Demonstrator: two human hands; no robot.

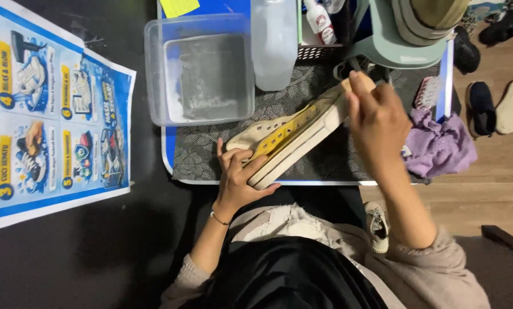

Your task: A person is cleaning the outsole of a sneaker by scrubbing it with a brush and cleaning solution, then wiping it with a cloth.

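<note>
Canvas shoe (cream, light, floppy above a stiff sole) lies across the patterned mat. Left hand clamps its toe at 7 o'clock; right hand curls shut at the heel, 2 o'clock, contents hidden.

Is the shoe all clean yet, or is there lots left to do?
Not yet. Ready: the clear tub holds cloudy water, and a purple cloth lies beside the mat. In hand: the left hand grips the toe of the cream and yellow shoe, while the right hand works at its heel. Left: the shoe looks dingy.
</note>
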